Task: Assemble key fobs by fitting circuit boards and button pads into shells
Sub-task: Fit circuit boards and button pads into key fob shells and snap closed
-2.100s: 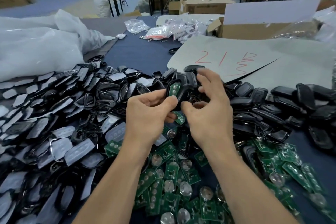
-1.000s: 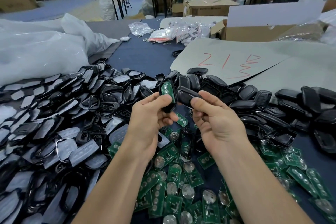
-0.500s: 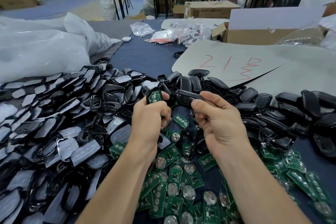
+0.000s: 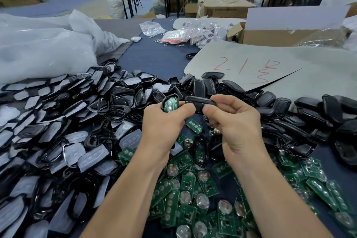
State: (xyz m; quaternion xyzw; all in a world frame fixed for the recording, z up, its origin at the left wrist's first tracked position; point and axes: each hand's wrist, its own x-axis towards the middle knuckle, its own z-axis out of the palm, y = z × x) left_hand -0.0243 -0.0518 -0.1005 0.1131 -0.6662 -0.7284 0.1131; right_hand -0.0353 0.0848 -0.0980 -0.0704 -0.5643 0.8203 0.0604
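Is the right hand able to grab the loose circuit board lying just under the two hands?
Probably not yet: the right hand grips a black shell half, though the circuit board lies uncovered on the table.

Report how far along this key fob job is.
Done: a circuit board sits in the shell half that the left hand grips. In hand: the right hand pinches a black cover beside it, not yet closed on. Left: heaps of loose boards and button pads wait. Whether the black shells at right are finished fobs, I cannot tell.
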